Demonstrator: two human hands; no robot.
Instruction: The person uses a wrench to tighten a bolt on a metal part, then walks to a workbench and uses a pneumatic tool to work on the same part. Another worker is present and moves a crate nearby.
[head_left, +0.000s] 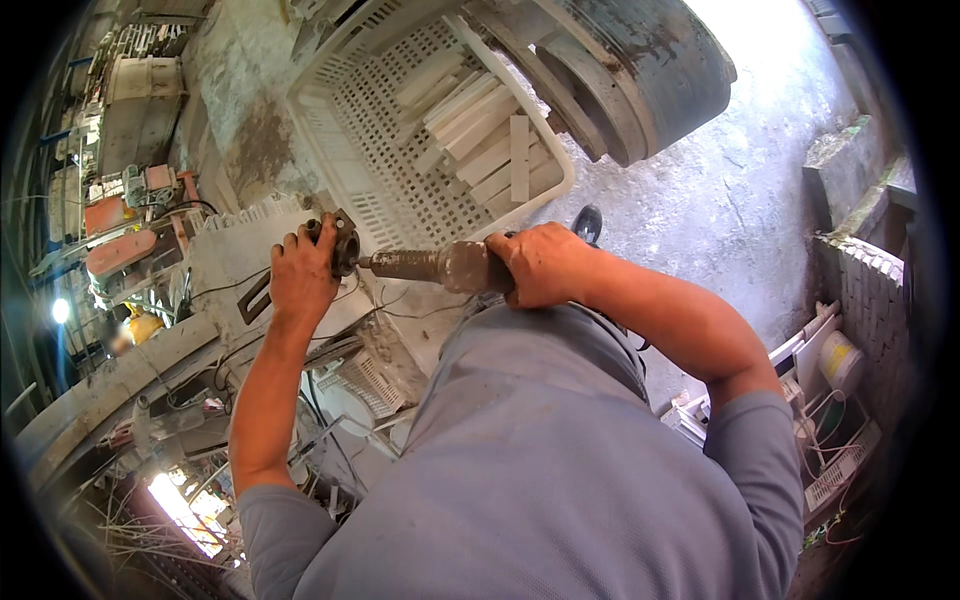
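In front of my waist, my right hand (550,262) is closed round the rear end of a brown, dirt-caked power tool (425,265) with a tapered body. Its thin metal tip points left. My left hand (300,278) grips a dark metal fitting (346,248) with a round collar, right at that tip. Whether tip and collar touch is hard to make out. A slotted dark metal bar (255,297) shows just left of my left hand; I cannot tell whether it joins the fitting.
Beyond my hands a white plastic crate (563,172) holds several pale strips (480,125). A big dark, curved metal shell (655,75) stands beside it. Orange-red machinery (122,250) and loose cables lie to the left. Concrete blocks (845,175) and a white bucket (840,360) are at right.
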